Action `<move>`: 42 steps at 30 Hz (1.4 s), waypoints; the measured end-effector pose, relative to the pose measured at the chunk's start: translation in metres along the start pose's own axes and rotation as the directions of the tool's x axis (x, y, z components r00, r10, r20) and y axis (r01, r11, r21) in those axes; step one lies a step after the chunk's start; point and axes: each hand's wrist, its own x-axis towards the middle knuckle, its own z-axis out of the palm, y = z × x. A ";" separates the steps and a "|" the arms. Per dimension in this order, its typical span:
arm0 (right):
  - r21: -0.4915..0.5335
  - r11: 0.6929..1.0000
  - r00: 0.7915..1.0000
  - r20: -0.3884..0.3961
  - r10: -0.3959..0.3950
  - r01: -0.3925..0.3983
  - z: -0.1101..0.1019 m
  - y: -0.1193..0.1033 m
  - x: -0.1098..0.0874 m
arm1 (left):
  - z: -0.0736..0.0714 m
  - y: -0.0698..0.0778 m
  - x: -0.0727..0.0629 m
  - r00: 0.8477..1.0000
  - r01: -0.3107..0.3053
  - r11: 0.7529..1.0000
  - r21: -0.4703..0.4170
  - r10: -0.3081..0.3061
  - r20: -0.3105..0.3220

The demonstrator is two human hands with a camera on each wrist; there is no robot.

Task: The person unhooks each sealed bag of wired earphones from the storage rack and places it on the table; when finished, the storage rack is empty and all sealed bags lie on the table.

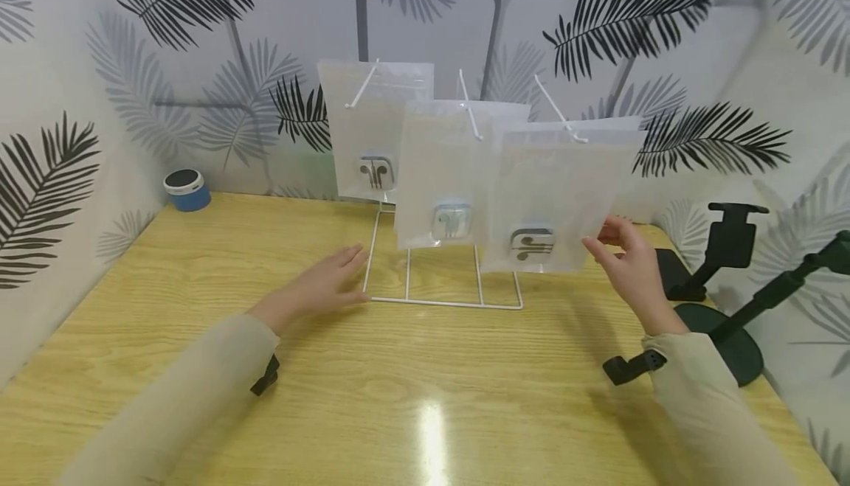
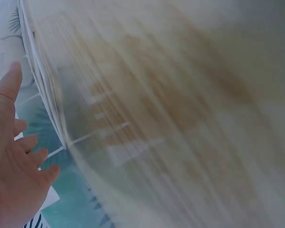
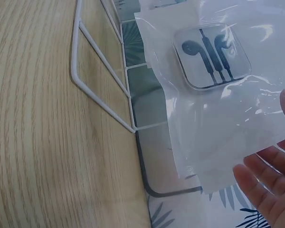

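Observation:
A white wire rack [image 1: 445, 302] stands on the table with three hooks, each bearing clear plastic bags. In each front bag shows a small square case of earphones [image 1: 533, 245], with black earphones in the right and left bags and pale ones in the middle. My left hand [image 1: 319, 283] is beside the rack's left side, fingers extended and holding nothing. At the lower right edge of the right-hand bag [image 3: 218, 133] is my right hand [image 1: 627, 261], with thumb and fingers apart. The earphone case [image 3: 213, 56] appears close up in the right wrist view.
A blue and white cylindrical device [image 1: 187, 189] stands at the table's back left corner. On the right are a black stand with a holder [image 1: 730, 239] and a dark round base [image 1: 720, 342] with a pole. Leaf-patterned cloth [image 1: 199, 102] hangs behind the wooden table [image 1: 372, 397].

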 end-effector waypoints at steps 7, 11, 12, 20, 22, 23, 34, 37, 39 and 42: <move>0.158 0.983 0.994 0.066 0.083 -0.093 0.007 0.006 0.007 | 0.004 0.000 0.010 0.995 0.033 0.999 -0.039 -0.030 0.094; 0.244 0.960 0.988 0.090 0.122 -0.141 0.007 0.005 0.010 | 0.004 0.003 0.014 0.993 0.035 0.998 -0.043 -0.029 0.118; 0.263 0.953 0.987 0.095 0.129 -0.150 0.006 0.005 0.011 | 0.005 0.004 0.015 0.992 0.029 0.999 -0.044 -0.023 0.121; 0.367 0.917 0.987 0.096 0.131 -0.157 0.009 0.004 0.010 | 0.008 0.005 0.017 0.989 0.073 0.994 -0.084 -0.061 0.133; 0.381 0.910 0.986 0.094 0.134 -0.161 0.009 0.004 0.010 | 0.009 0.003 0.016 0.988 0.087 0.992 -0.094 -0.074 0.135; 0.385 0.909 0.987 0.093 0.134 -0.160 0.009 0.004 0.010 | 0.009 0.002 0.016 0.988 0.088 0.991 -0.098 -0.074 0.134; 0.410 0.902 0.990 0.032 0.134 -0.135 0.008 0.002 0.002 | 0.005 0.003 0.011 0.994 0.061 0.991 -0.121 -0.049 0.099; 0.447 0.885 0.991 0.016 0.132 -0.126 0.009 0.003 0.001 | 0.005 0.003 0.011 0.994 0.069 0.991 -0.112 -0.059 0.095; 0.472 0.873 0.991 0.006 0.135 -0.122 0.009 0.003 0.001 | 0.005 0.003 0.010 0.994 0.072 0.992 -0.103 -0.063 0.089; 0.497 0.859 0.990 -0.003 0.142 -0.122 0.010 0.004 0.001 | 0.007 0.003 0.010 0.994 0.076 0.993 -0.095 -0.068 0.081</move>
